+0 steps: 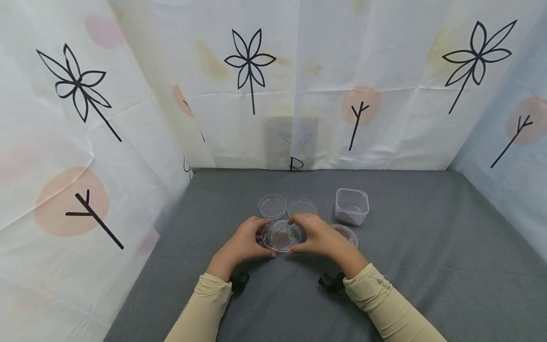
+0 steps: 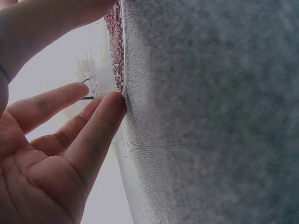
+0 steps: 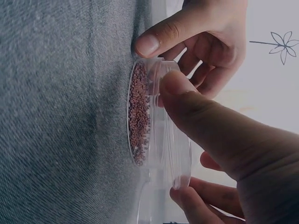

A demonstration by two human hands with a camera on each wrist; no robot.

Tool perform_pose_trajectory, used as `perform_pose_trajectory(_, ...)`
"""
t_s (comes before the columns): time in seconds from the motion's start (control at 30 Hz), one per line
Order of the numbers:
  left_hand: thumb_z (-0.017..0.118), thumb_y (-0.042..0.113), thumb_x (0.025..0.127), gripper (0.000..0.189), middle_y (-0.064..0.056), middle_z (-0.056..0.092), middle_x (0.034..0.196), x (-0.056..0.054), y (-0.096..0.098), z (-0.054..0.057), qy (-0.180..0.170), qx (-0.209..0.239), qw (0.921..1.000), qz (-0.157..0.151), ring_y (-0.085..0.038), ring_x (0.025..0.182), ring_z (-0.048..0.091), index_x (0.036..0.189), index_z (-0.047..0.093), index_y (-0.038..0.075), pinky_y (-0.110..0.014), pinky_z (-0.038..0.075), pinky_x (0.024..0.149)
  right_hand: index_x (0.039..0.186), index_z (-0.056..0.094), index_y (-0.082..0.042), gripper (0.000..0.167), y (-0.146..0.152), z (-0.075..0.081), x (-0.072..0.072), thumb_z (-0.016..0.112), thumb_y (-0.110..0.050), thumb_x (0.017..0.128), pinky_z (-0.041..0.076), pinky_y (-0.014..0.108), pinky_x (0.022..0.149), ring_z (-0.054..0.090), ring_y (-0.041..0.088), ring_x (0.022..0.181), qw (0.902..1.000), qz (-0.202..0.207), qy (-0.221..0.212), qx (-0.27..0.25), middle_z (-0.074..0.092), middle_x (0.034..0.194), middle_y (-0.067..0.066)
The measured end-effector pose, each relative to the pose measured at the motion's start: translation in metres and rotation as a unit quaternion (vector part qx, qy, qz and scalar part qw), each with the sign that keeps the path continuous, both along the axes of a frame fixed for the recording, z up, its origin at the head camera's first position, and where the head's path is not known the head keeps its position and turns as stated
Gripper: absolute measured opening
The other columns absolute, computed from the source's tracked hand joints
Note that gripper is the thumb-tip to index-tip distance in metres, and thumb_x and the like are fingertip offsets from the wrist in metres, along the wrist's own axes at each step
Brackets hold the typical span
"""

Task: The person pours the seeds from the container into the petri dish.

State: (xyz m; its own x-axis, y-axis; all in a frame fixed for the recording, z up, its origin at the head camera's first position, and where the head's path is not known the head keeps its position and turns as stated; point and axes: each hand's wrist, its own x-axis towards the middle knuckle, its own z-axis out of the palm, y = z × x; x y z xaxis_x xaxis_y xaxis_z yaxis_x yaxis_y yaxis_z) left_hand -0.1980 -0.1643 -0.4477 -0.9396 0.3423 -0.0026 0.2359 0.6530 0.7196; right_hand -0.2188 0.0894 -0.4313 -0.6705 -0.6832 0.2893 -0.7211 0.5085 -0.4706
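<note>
Between both hands in the head view is a clear round petri dish (image 1: pixel 278 240). Small reddish-brown grains (image 3: pixel 139 109) fill its bottom in the right wrist view. My left hand (image 1: pixel 248 237) grips the dish's side, thumb toward me and fingers round the far edge. My right hand (image 1: pixel 318 236) pinches a clear lid (image 3: pixel 183 154) by its rim, thumb on one side and fingertips on the other. The lid sits over the dish, roughly level with it. In the left wrist view a fingertip (image 2: pixel 114 105) touches the low edge of the dish, beside the grey cloth.
Two clear round dishes or lids, one left (image 1: pixel 272 207) and one right (image 1: pixel 302 206), lie just beyond the hands. Another round dish (image 1: pixel 347 232) with brownish contents is partly behind my right wrist. A clear square tub (image 1: pixel 352 204) stands farther right on the grey cloth (image 1: pixel 427 237).
</note>
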Motion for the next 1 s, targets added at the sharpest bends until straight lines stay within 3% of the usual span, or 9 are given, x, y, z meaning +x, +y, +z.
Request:
perform_pose_trajectory(0.73,0.101,0.017,0.073,0.095,-0.014,0.061,0.125,-0.002,0.0,0.0,-0.01,-0.014,0.9998,0.007,-0.033,0.125,0.067,0.154,0.053,-0.001,-0.042,0.058,0.102,0.116,0.071,-0.004,0.041,-0.013,-0.007,0.005,0.09,-0.028,0.088,0.053,0.052,0.1,0.065,0.033,0.118,0.9993,-0.009,0.019,0.029,0.07,0.121,0.012)
perform_pose_trajectory(1.0,0.101,0.019,0.072,0.094,-0.013,0.062,0.124,-0.001,0.001,0.001,-0.008,-0.018,0.9997,0.012,-0.032,0.121,0.068,0.152,0.055,-0.002,-0.042,0.059,0.1,0.116,0.071,-0.004,0.04,-0.015,-0.007,0.006,0.09,-0.026,0.088,0.054,0.051,0.099,0.066,0.032,0.116,0.9994,-0.006,0.014,0.03,0.069,0.122,0.012)
